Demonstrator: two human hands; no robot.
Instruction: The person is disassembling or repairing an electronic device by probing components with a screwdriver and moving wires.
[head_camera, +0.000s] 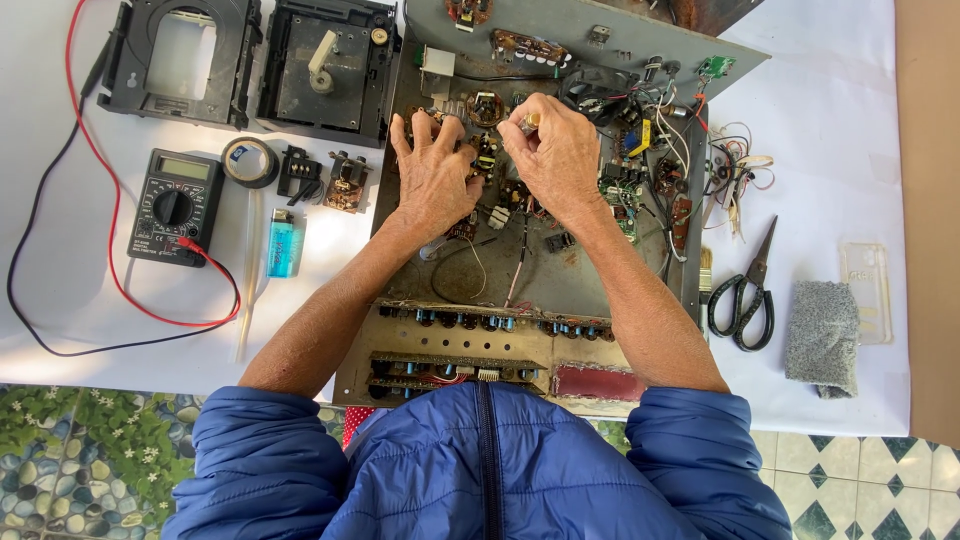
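While whatever is pinched stays hidden behind curled fingers, the right hand (553, 150) is closed over small parts in the open chassis (560, 275); the left hand (435, 172) is spread, fingertips pressed on the circuit board (487, 152).

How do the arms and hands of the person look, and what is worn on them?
Both forearms are bare up to the elbows, where the sleeves of a blue, quilted puffer jacket are pushed up. The jacket has a dark zip down the front. The left hand and the right hand wear no gloves, and no watch shows at the wrists. A ring-like glint shows on one right finger, too small to confirm.
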